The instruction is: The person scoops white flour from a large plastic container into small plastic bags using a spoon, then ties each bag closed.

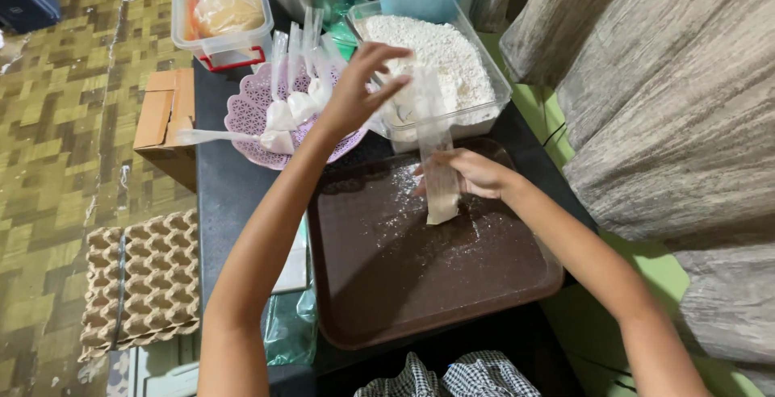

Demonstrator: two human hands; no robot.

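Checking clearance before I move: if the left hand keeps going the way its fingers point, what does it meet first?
Probably the white powder in the clear tub; the left hand already hovers at the tub's near edge, though depth is unclear.

— How did the hands sit?
— The left hand [359,90] was raised, fingers spread and loosely curled.
— And the other?
— The right hand [476,175] lay lower, fingers pinched, forearm angled inward.
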